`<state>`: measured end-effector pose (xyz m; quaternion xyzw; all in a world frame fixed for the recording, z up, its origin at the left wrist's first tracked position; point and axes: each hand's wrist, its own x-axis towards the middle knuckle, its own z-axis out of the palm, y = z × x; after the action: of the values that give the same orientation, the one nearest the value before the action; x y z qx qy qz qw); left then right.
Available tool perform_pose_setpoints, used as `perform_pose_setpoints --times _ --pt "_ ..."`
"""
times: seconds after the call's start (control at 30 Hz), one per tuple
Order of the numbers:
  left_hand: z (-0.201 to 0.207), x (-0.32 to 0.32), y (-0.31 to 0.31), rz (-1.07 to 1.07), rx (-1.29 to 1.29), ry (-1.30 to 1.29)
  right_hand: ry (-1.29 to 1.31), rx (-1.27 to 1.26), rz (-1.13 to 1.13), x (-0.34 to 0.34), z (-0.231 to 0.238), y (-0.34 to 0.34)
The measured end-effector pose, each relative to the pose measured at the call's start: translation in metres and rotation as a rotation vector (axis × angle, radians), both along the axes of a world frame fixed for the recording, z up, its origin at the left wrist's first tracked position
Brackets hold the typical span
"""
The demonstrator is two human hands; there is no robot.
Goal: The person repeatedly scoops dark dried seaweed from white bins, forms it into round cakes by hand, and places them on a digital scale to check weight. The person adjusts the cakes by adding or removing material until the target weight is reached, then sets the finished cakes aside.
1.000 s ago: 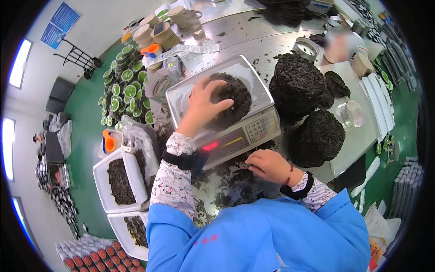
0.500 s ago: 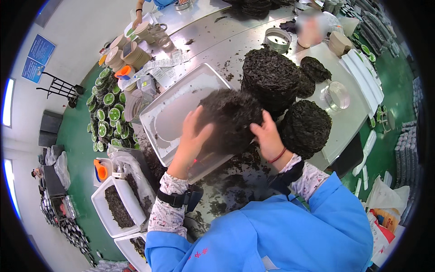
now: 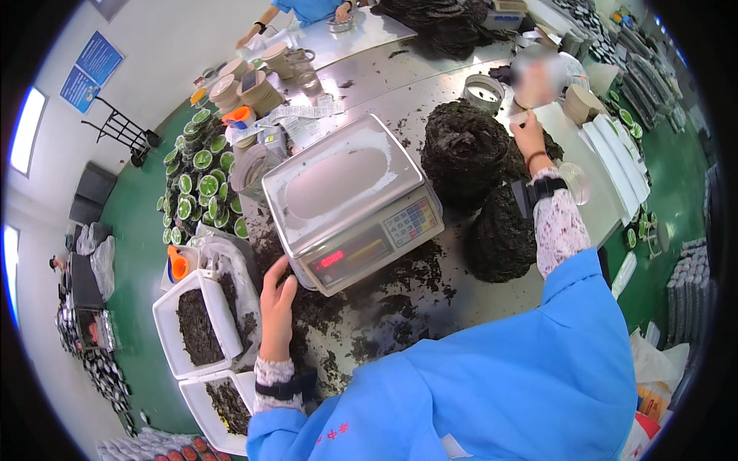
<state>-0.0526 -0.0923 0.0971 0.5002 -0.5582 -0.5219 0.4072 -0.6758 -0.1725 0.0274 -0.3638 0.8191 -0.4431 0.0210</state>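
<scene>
A silver electronic scale [image 3: 334,188] stands before me, its pan bare apart from whitish smears and its red display lit. My left hand [image 3: 277,307] is beside the scale's near left corner, fingers apart and holding nothing. Tall piles of round, dark dried seaweed cakes [image 3: 465,154] rise right of the scale, and another pile [image 3: 501,242] is nearer me, partly under my right forearm. My right hand [image 3: 530,138] reaches past these piles to a small seaweed pile [image 3: 553,147], partly hidden behind it. Its fingers are curled together; a dark speck shows at the tips.
Left of the scale are white tubs of loose seaweed [image 3: 201,326] and many green-lidded containers [image 3: 204,184]. Paper labels [image 3: 307,115] and a metal ring [image 3: 483,92] are farther back. Seaweed crumbs litter the metal table [image 3: 369,323]. A co-worker's hand [image 3: 343,11] shows at the far table.
The seaweed cake both hands held over the scale is out of them. My right hand moved far right to the small pile; my left came down beside the scale. The view shifted slightly.
</scene>
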Motion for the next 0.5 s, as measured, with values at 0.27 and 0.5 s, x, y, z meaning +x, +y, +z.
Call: perform_pose_setpoints --times 0.27,0.5 --pt "-0.089 0.098 0.168 0.142 0.382 0.043 -0.233 0.202 0.727 0.168 -0.021 0.187" --pt "-0.189 0.129 0.364 0.159 0.562 -0.128 -0.747 1.138 0.536 0.209 -0.155 0.303"
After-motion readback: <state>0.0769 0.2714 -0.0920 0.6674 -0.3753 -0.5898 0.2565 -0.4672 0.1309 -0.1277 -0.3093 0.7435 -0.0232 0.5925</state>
